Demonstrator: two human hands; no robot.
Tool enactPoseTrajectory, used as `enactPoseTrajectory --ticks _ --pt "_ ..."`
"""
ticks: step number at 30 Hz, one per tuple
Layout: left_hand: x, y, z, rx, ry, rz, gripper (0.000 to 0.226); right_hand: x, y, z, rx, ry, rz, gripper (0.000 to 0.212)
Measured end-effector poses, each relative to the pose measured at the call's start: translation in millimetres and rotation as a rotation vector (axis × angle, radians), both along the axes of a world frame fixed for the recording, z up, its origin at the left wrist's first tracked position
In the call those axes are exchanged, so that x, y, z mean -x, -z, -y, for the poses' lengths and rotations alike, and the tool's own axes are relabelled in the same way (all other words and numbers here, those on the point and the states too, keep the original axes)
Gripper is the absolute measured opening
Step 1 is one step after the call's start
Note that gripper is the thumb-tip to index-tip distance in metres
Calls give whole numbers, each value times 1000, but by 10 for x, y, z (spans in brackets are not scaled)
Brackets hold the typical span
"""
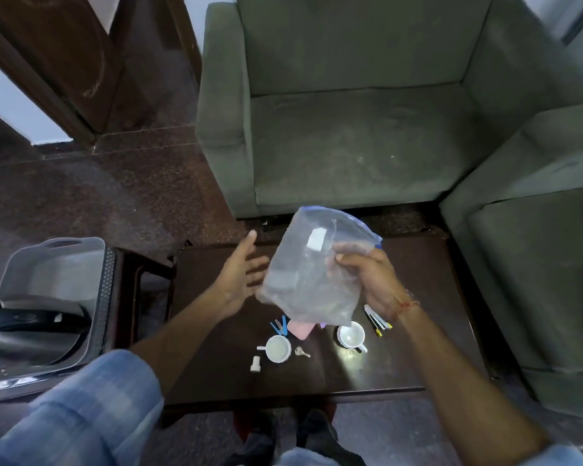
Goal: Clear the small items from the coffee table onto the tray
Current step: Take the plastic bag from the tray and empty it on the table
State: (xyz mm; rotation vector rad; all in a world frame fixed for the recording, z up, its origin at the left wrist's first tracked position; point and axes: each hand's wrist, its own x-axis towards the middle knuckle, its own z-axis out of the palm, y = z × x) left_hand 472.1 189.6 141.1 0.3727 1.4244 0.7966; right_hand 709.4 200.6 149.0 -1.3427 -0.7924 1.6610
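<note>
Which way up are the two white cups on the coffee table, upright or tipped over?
Upright. Both cups stand on the coffee table with their round mouths facing up. Whether anything is inside, I cannot tell.

Head-worn camera, steep downward view, coffee table [417,331] close

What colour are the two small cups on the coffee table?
Both cups are white, seen best in the head view, the only one available.

clear plastic bag [312,274] held aloft; cups [278,348] on table [417,348]
</note>
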Motion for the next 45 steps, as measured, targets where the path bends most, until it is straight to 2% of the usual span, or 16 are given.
enactPoseTrajectory --ticks 2,4,7,12,14,18,21,24,27,29,33,36,38,42,45 --pt "26 -98 -39 26 246 69 63 -32 -89 -40 18 -104 -21 27" --pt "-10 -166 -39 -67 354 96 49 -45 -176 -50 26 -180 -35 27" --pt "-69 -196 -15 -208 275 76 33 -110 -229 -19 17 -174 23 18" --pt "-60 -174 7 -369 225 -33 16 -269 -241 89 12 -36 103 27" --pt "-73 -204 0 -373 242 -17 19 -333 -256 135 -23 47 108 28" --pt "-193 -325 -75 -366 236 29 41 -526 -314 257 -139 67 198 20" --pt "-392 -405 -196 -325 294 142 33 -736 -311 351 -195 172 97 15" --pt "-714 -467 -347 -219 420 249 41 -1042 -282 441 -252 363 101 22" --pt "-1192 -522 -508 -211 537 293 48 -1439 -173 565 -224 568 236 44" --pt "-1557 -527 -592 -256 568 256 48 -1647 -78 656 -200 620 276 46" --pt "-2264 -463 -684 -328 545 174 30 -2019 110 730 -181 600 468 17" --pt "-2671 -356 -829 -342 539 193 25 -2250 200 661 -308 675 684 21" --pt "-2893 -242 -941 -333 515 168 27 -2375 343 582 -339 695 821 18" --pt "-3148 160 -980 -412 548 -236 45 -2595 1097 356 -205 634 962 16" --pt "-3051 633 -888 -552 707 -405 48 -2685 1868 205 -49 466 1017 19"
